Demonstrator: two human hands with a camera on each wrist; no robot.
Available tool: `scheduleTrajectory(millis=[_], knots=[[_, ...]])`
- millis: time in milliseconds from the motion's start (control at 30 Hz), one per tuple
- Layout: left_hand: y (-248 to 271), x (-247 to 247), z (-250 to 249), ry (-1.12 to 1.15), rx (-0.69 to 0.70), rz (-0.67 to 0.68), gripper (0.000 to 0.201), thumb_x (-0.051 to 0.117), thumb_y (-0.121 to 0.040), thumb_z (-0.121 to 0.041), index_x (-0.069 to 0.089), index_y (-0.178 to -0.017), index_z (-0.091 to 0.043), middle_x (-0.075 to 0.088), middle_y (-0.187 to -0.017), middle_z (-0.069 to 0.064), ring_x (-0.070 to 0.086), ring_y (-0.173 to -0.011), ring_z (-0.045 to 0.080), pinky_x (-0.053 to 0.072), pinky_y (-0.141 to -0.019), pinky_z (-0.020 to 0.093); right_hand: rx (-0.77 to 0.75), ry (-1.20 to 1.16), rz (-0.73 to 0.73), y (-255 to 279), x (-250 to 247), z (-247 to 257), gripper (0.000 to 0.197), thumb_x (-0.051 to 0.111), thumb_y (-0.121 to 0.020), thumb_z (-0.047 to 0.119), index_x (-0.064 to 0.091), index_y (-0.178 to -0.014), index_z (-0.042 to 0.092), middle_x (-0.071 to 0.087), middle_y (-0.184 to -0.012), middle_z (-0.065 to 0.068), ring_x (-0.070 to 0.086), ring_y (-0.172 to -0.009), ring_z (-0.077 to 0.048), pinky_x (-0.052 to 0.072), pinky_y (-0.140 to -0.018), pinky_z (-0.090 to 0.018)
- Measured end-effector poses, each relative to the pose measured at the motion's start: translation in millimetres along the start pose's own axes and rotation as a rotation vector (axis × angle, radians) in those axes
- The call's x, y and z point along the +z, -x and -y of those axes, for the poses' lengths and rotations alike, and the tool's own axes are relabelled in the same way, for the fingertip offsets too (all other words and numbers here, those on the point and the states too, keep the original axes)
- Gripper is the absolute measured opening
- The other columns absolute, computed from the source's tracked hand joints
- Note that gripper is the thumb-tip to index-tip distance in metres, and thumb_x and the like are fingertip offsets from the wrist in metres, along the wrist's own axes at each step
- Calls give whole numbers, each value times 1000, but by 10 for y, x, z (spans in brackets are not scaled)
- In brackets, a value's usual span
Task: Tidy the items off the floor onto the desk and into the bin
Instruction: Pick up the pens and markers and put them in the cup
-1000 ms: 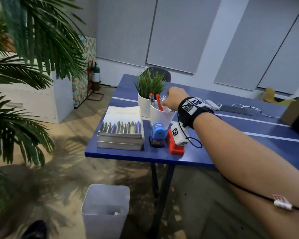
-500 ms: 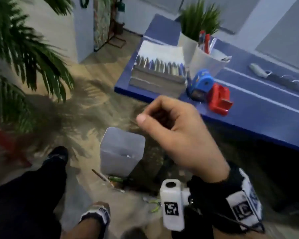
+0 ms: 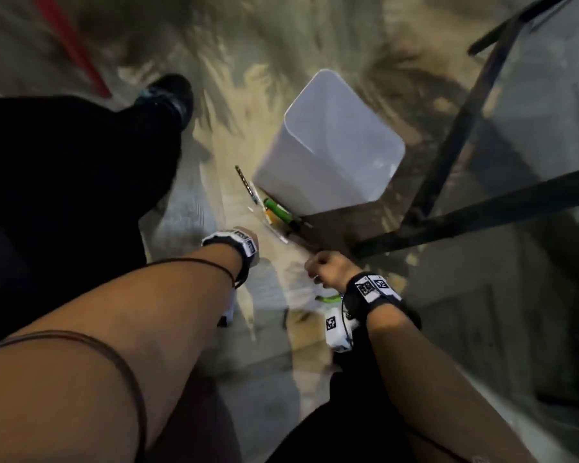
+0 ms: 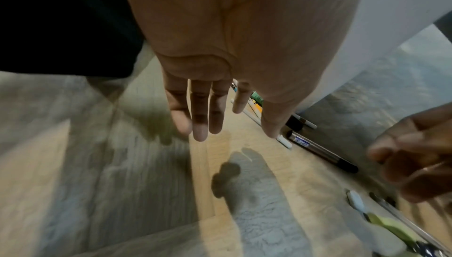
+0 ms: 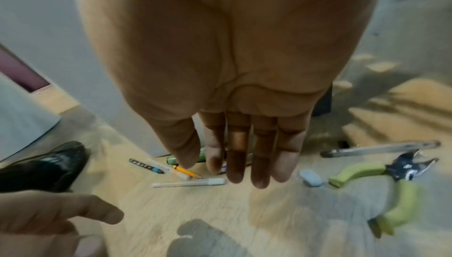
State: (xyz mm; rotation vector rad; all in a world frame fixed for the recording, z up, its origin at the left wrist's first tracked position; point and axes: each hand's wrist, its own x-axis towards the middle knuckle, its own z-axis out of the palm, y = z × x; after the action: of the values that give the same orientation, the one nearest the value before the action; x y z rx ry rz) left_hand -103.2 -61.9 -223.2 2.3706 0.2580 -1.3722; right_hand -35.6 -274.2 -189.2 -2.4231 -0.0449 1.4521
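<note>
Both hands hang over the wooden floor beside the white bin (image 3: pixel 331 145). My left hand (image 4: pixel 234 131) has straight fingers and holds nothing. My right hand (image 5: pixel 220 170) is also straight-fingered and empty, just above the floor. Pens lie at the bin's base: a green marker (image 5: pixel 176 158), a yellow pencil (image 5: pixel 187 171), a white pen (image 5: pixel 188 182) and a silver pen (image 4: pixel 320 151). To the right lie a blue eraser (image 5: pixel 310 178), green-handled pliers (image 5: pixel 381 184) and a long metal tool (image 5: pixel 379 150). In the head view the left hand (image 3: pixel 248 240) is mostly hidden behind its wristband.
The desk's black legs (image 3: pixel 462 111) stand right of the bin. My black shoe (image 3: pixel 168 91) and dark trouser leg fill the left. A red rod (image 3: pixel 71 45) crosses the far left corner. Palm-leaf shadows cover the floor.
My right hand left the pen cup on the desk and dropped down to the floor. The view swung from the desk to the floor, and my left hand came in beside it.
</note>
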Motion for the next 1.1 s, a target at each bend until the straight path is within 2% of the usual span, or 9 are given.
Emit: scheduleTrajectory(millis=[133, 267, 367, 467, 600, 733, 800, 967, 1100], knots=[[-591, 139, 46, 145, -55, -82, 38, 63, -95, -26, 62, -128, -7, 64, -128, 14, 63, -116, 31, 48, -85, 34, 61, -77, -24, -624, 123, -163, 10, 65, -97, 20, 71, -98, 12, 62, -83, -4, 56, -75, -19, 45, -64, -28], [-1078, 135, 86, 173, -29, -228, 72, 63, -89, -33, 34, -150, -8, 54, -141, 20, 60, -120, 37, 52, -90, 44, -27, 37, -117, -1134, 91, -26, 26, 63, -96, 32, 73, -112, 14, 71, -110, -15, 65, -101, -30, 50, -93, -39], [-1352, 113, 66, 182, -26, -257, 76, 61, -85, -32, 30, -152, -17, 54, -140, 18, 62, -115, 37, 54, -84, 41, -144, 121, -146, -1349, 119, 160, 28, 59, -96, 23, 72, -116, 8, 70, -119, -17, 67, -110, -32, 45, -85, -30], [-1690, 206, 116, 158, 19, -199, 76, 69, -79, -32, 33, -146, -26, 63, -121, 14, 66, -95, 36, 52, -69, 37, -190, 206, -158, -1512, 294, 213, 29, 64, -95, 21, 72, -118, 7, 66, -127, -14, 65, -116, -30, 46, -92, -27], [-2646, 833, 469, 211, -27, -97, 75, 76, -55, -43, 37, -118, -49, 67, -104, 2, 67, -85, 32, 59, -73, 45, -135, 368, -122, -1648, 507, 167, 40, 64, -90, 29, 70, -125, 11, 57, -142, -15, 56, -130, -36, 44, -114, -40], [-1715, 558, 407, 241, -84, -103, 50, 69, -81, -40, 62, -129, -25, 68, -108, 4, 66, -90, 30, 56, -77, 37, -77, 474, -170, -1533, 709, 9, 35, 57, -92, 23, 67, -125, 16, 59, -138, -13, 54, -129, -36, 46, -108, -43], [-1416, 485, 387, 252, -109, -143, 37, 67, -85, -32, 71, -117, -15, 70, -109, 8, 67, -90, 32, 57, -74, 35, -108, 457, -245, -1447, 805, -121, 28, 55, -95, 19, 68, -120, 19, 58, -132, -7, 54, -126, -30, 41, -104, -29], [-1139, 575, 385, 224, -203, -214, 32, 66, -90, -11, 68, -122, -9, 69, -113, 17, 68, -100, 37, 56, -76, 37, -114, 404, -286, -1252, 936, -255, 22, 61, -91, 6, 75, -103, 19, 58, -118, -5, 64, -105, -24, 49, -90, -25], [-1019, 641, 371, 306, -180, -263, 40, 66, -86, -6, 60, -124, -16, 66, -114, 17, 67, -98, 36, 58, -79, 38, -69, 196, -357, -1119, 981, -346, 33, 60, -84, -2, 56, -103, 25, 60, -105, -4, 66, -91, -25, 55, -78, -33]])
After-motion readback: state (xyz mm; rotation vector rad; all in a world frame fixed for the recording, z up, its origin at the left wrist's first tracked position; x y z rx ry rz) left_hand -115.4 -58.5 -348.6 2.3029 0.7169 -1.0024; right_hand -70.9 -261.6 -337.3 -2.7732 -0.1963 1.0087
